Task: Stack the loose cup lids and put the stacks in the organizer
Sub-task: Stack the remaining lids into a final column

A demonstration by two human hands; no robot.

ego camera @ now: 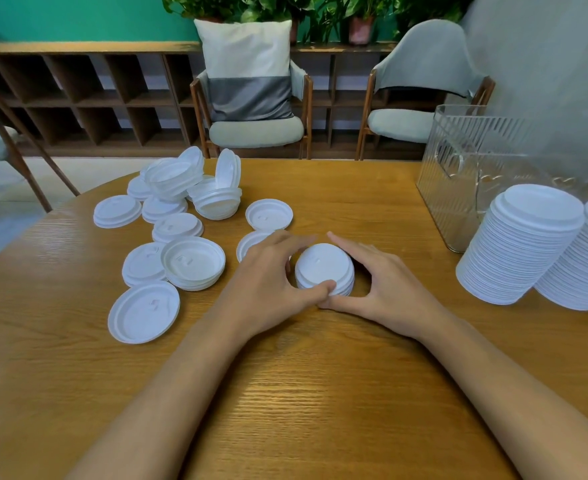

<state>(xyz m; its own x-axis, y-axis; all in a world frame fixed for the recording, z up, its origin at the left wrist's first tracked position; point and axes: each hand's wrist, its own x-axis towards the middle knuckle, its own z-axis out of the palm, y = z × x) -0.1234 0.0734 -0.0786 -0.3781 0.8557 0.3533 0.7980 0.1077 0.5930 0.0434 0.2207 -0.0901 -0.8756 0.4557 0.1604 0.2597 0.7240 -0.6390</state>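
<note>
A short stack of white cup lids stands on the wooden table at its middle. My left hand and my right hand curl round this stack from either side, thumbs meeting at its near edge and fingertips close at its far edge. Several loose white lids lie scattered and partly piled to the left, some upside down. Two tall lid stacks stand at the right. Behind them is the clear ribbed plastic organizer.
Two grey upholstered chairs stand beyond the table's far edge, one with a cushion, and another chair is at the far left. A wooden shelf unit and potted plants line the green wall.
</note>
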